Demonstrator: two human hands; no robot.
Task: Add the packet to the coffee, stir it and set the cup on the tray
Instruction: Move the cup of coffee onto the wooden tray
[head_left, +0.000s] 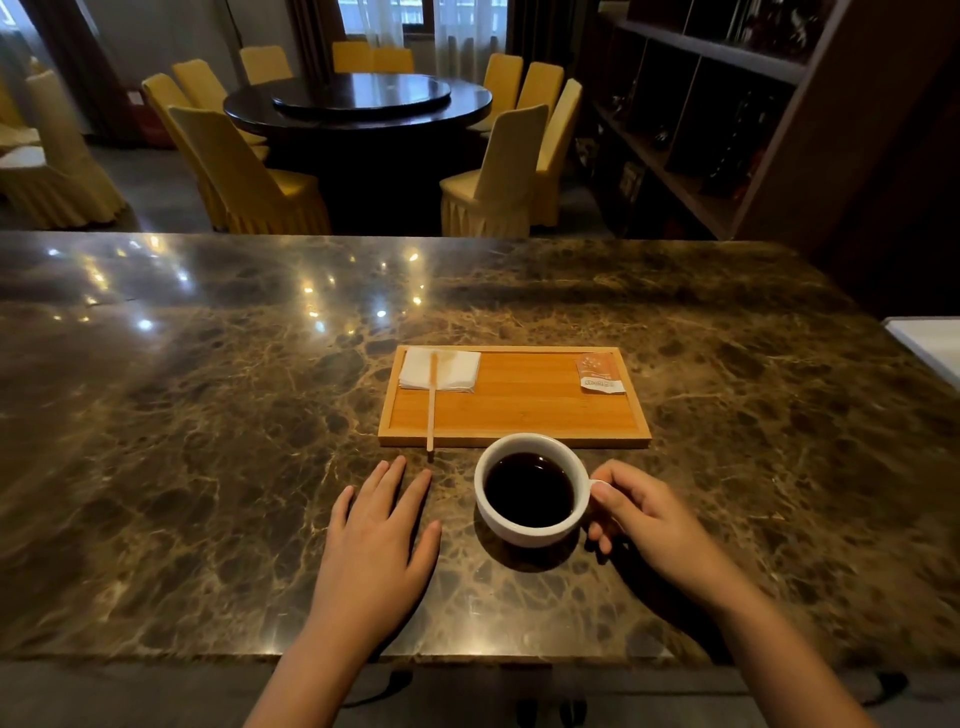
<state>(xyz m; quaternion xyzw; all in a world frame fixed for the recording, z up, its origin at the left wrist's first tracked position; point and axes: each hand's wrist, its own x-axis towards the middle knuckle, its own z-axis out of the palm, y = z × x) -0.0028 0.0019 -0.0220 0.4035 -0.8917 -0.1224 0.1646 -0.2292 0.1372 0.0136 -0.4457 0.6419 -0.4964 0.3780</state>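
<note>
While your right hand (652, 514) held the handle of the cup (530, 491) of coffee in a closed grip, your left hand (376, 545) lay flat and empty on the worktop (208, 441), packet (600, 372) sat on the tray (519, 410).

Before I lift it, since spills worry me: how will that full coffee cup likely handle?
The white cup looks ceramic, so probably heavy for its size and breakable. Its dark coffee sits fairly high, so a tilt may slosh it. The right hand grips only the small handle, so it may want to tip.

Restaurant dining room: I'm at a marble bench (208, 415), facing a round banquet table (358, 101) with yellow-covered chairs (249, 171), display shelving (701, 104) alongside.
</note>
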